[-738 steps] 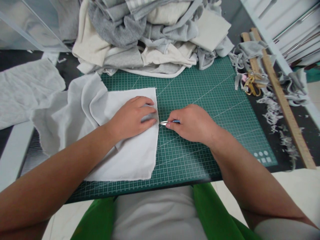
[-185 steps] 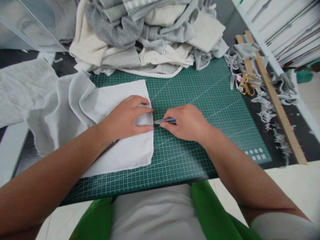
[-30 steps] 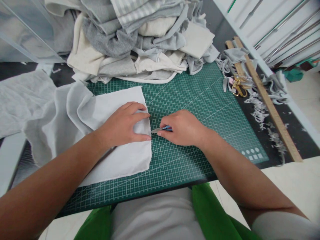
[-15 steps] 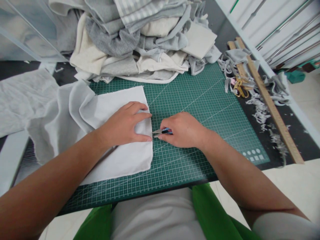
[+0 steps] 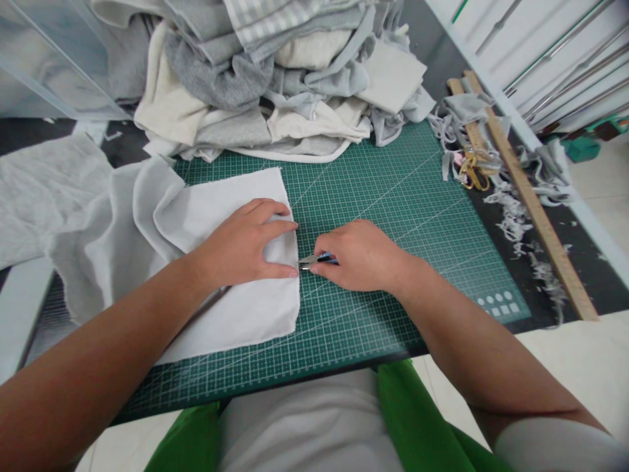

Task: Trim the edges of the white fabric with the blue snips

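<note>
A folded white cloth (image 5: 230, 314) lies on the left half of a green cutting mat (image 5: 393, 190). My left hand (image 5: 246, 244) presses flat on the cloth near its right edge, fingers spread a little. My right hand (image 5: 361, 255) grips small blue-handled thread snips (image 5: 314, 259), whose metal tips point left and meet the cloth's right edge just beside my left fingertips. Most of the snips is hidden under my fingers.
A heap of grey and cream fabric (image 5: 275, 78) fills the back of the mat. More grey cloth (image 5: 44, 190) spreads to the left. At the right lie wooden rulers (image 5: 531, 203), gold scissors (image 5: 470, 172) and fabric scraps (image 5: 515, 216). The table's front edge is close to my body.
Over the last second my right hand and the snips have slid slightly down the cloth's edge. My left hand stays pressed on the cloth. The view has shifted a little.
</note>
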### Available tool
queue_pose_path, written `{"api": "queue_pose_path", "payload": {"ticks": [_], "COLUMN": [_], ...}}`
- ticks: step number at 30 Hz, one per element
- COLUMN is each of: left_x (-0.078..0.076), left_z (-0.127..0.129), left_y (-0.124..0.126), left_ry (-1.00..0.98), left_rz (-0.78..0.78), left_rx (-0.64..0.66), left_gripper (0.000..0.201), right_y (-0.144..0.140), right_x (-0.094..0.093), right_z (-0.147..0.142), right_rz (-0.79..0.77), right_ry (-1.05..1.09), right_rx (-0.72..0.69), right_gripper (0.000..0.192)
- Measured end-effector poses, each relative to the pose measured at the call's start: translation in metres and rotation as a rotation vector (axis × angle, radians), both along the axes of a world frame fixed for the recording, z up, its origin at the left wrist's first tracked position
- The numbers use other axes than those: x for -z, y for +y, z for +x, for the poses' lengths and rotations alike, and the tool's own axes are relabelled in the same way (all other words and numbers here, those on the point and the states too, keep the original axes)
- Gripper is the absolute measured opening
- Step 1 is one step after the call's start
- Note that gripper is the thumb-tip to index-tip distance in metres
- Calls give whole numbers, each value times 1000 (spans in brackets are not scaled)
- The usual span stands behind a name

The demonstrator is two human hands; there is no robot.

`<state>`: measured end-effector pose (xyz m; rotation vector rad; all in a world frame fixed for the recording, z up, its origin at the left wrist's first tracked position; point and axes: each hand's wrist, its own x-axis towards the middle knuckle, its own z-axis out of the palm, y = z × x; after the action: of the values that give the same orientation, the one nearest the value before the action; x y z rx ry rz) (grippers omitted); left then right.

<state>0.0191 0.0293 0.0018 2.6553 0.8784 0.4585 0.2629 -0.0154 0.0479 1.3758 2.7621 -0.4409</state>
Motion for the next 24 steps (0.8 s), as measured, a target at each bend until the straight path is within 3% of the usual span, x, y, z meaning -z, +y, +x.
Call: {"api": "queue_pose_path", "payload": {"ticks": [24], "left_x": [1], "left_z": [0], "left_y": [0], "left_ry": [6], "left_rz": [-7], "left_rx": [-13], "left_gripper": [75], "right_y": [2], "right_x": [3], "right_z": [-1], "right_rz": [2], "right_ry": [-11], "right_rx": [-2], "right_gripper": [29]}}
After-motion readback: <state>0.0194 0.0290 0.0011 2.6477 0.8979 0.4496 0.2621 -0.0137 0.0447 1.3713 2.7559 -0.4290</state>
